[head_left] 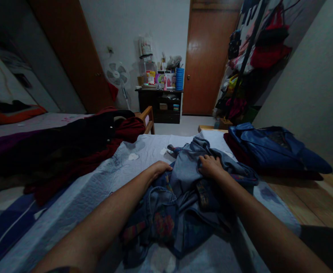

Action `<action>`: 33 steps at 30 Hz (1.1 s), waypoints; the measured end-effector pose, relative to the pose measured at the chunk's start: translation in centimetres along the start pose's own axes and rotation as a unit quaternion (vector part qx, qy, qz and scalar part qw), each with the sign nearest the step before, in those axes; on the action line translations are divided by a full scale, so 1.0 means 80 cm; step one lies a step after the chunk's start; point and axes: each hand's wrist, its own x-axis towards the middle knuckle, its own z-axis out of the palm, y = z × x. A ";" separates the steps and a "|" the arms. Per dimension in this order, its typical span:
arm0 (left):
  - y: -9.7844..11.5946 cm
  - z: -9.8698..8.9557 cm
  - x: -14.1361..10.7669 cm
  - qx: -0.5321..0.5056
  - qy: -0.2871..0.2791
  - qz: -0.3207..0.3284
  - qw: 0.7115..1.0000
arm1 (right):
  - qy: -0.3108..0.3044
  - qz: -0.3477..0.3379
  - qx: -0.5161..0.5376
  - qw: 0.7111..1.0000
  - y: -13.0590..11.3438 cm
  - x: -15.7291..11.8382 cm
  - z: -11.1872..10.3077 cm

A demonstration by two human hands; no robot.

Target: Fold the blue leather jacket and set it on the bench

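A crumpled denim jacket (183, 167) lies in a heap on the bed before me, its pale inner side partly turned out. Colourful woven-looking patches show on its darker outer side. My left hand (160, 168) is closed on the jacket's left edge; its fingers are partly hidden. On the pale cloth towards the right, my right hand (210, 165) has its fingers bent into the fabric, gripping it. A narrow end of the jacket, perhaps a cuff, sticks out beyond my left hand.
Folded blue and dark red clothes (277, 148) are stacked on a wooden surface (305, 197) at right. Dark garments (69, 140) lie spread on the left. Beyond the light bedsheet (143, 148) stand a fan (117, 74), a dark cabinet (159, 106) and a wooden door (209, 60).
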 end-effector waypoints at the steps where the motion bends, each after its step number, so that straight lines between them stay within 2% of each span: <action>1: 0.002 -0.006 -0.002 -0.021 0.015 0.011 1.000 | -0.013 0.006 -0.010 1.000 0.004 0.000 -0.001; 4: 0.008 -0.036 -0.006 -0.067 0.086 0.053 0.993 | -0.043 0.014 -0.026 0.999 0.011 -0.002 -0.006; 8: 0.012 -0.101 -0.012 -0.090 0.220 0.119 0.964 | -0.089 0.018 -0.029 0.995 0.013 -0.003 -0.011; 10: 0.010 -0.135 -0.017 -0.033 0.336 0.162 0.927 | -0.118 0.011 -0.028 0.993 0.012 -0.002 -0.013; 12: 0.004 -0.162 -0.023 0.098 0.395 0.139 0.903 | -0.145 -0.009 -0.026 0.989 0.010 0.000 -0.017; 13: 0.000 -0.172 -0.025 0.182 0.385 0.111 0.898 | -0.157 -0.021 -0.026 0.987 0.009 0.002 -0.021; 15: -0.007 -0.183 -0.027 0.338 0.309 0.040 0.888 | -0.168 -0.050 -0.029 0.984 0.008 0.007 -0.030; 17: -0.011 -0.183 -0.025 0.422 0.227 -0.018 0.878 | -0.146 -0.073 -0.026 0.986 0.008 0.015 -0.042; 18: -0.011 -0.179 -0.023 0.440 0.214 -0.033 0.872 | -0.127 -0.080 -0.023 0.988 0.009 0.020 -0.048; 20: -0.007 -0.170 -0.016 0.466 0.251 -0.018 0.848 | -0.067 -0.074 -0.015 0.995 0.011 0.031 -0.058; 22: 0.003 -0.160 -0.005 0.487 0.295 0.031 0.822 | 0.012 -0.046 -0.007 0.999 0.014 0.045 -0.061; 23: 0.010 -0.156 0.003 0.483 0.305 0.058 0.819 | 0.052 -0.032 0.000 0.998 0.015 0.053 -0.060; 25: 0.022 -0.150 0.021 0.452 0.297 0.089 0.836 | 0.109 -0.015 0.023 0.994 0.017 0.070 -0.054; 26: 0.026 -0.148 0.031 0.436 0.290 0.093 0.847 | 0.116 -0.012 0.037 0.992 0.017 0.079 -0.049; 29: 0.029 -0.145 0.061 0.411 0.276 0.095 0.864 | 0.088 -0.008 0.062 0.994 0.015 0.101 -0.034; 33: 0.013 -0.143 0.086 0.374 0.247 0.092 0.889 | 0.029 -0.006 0.056 0.998 0.014 0.114 -0.016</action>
